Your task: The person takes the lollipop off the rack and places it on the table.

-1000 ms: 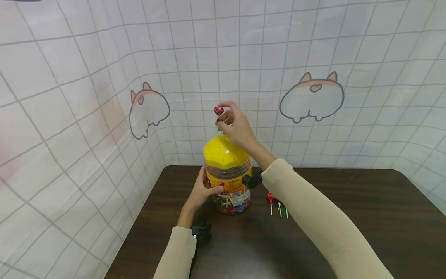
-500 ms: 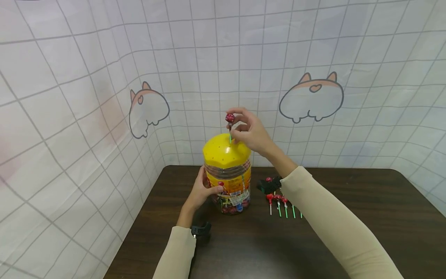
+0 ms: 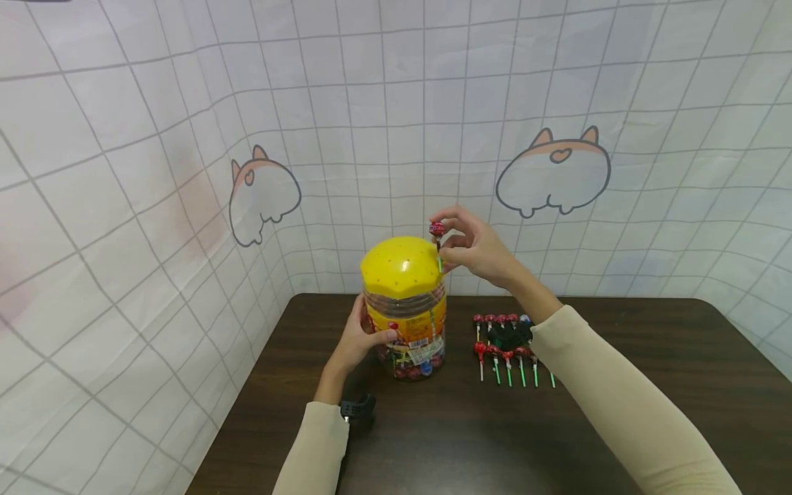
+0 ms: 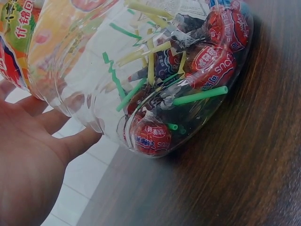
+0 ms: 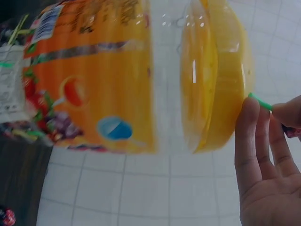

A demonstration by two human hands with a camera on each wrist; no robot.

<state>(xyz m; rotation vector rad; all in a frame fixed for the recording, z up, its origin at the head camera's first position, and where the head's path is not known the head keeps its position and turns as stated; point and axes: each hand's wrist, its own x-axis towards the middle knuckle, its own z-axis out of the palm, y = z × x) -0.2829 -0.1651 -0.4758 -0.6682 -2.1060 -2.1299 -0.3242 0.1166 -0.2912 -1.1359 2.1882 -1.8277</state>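
A clear plastic candy jar point(image 3: 411, 326) with a yellow lid point(image 3: 402, 265) and an orange label stands upright on the table. My left hand point(image 3: 357, 340) grips its left side, thumb across the front. Through the jar's wall in the left wrist view, lollipops point(image 4: 153, 136) in red wrappers with green and yellow sticks lie near its base. At the lid's right edge, my right hand point(image 3: 479, 251) pinches a red-wrapped lollipop point(image 3: 437, 228) by its stick, candy end up. In the right wrist view its green stick point(image 5: 261, 102) shows between thumb and fingers, beside the lid.
Right of the jar, several lollipops point(image 3: 509, 356) lie in two rows on the dark wooden table point(image 3: 433, 440), their sticks toward me. The right wrist's black strap point(image 3: 510, 335) covers part of the back row. A white gridded curtain point(image 3: 346, 137) closes off the back and left.
My right hand has carried the lollipop right and downward, from above the lid to its right edge. More of the lollipop rows now show from behind the right arm. The left hand stays put.
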